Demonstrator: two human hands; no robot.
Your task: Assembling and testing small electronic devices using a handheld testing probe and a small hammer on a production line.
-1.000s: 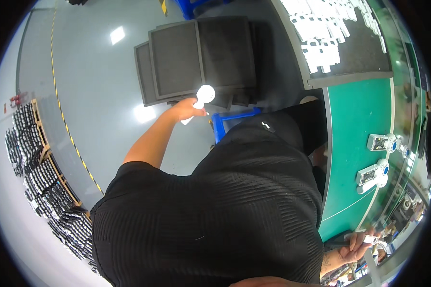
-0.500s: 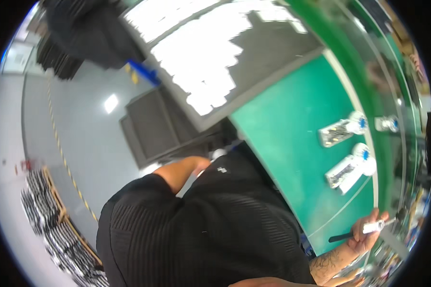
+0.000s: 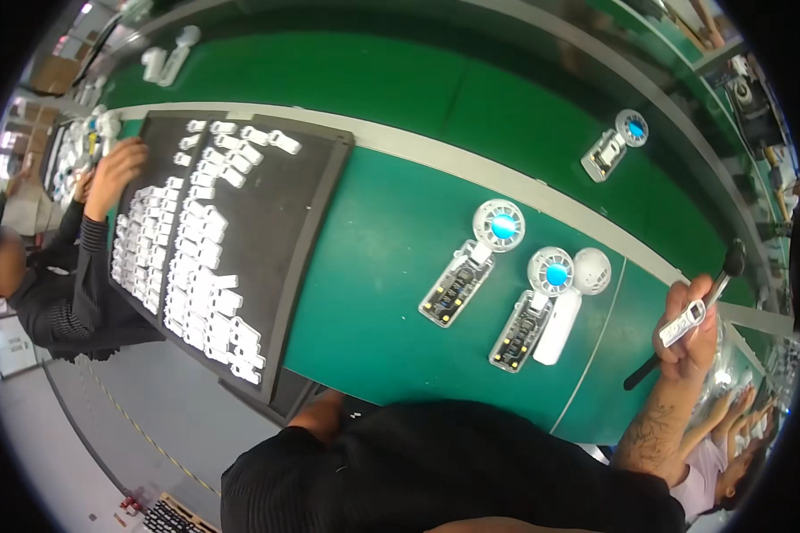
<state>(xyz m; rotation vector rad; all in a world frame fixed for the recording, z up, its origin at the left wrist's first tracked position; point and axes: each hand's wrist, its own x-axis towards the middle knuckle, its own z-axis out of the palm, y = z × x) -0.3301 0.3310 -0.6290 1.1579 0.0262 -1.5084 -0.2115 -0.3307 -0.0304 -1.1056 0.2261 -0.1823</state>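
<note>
Over the right end of the green table, my right hand (image 3: 687,333) is closed around a small white plastic part (image 3: 682,323) with a dark window. The same hand grips a long black-handled tool (image 3: 642,372) with a dark rounded tip; its exact kind is unclear. My left hand (image 3: 326,413) is low by my body at the table edge, its fingers hidden. Left of my right hand lie two handheld fans (image 3: 453,289) (image 3: 517,330) with opened handles showing circuit boards and blue hubs. Touching the nearer one is a white fan cover (image 3: 560,327).
A dark foam tray (image 3: 267,231) at left holds rows of small white parts. Past the pale rail (image 3: 436,153), a green strip carries another opened fan (image 3: 604,155) and white pieces (image 3: 164,64). A co-worker (image 3: 71,293) reaches over the tray; another person (image 3: 716,462) sits at right.
My view has swung toward the table, bringing the tray and co-worker into sight. My right hand is raised with the white part and tool still in it. My left hand has become mostly hidden.
</note>
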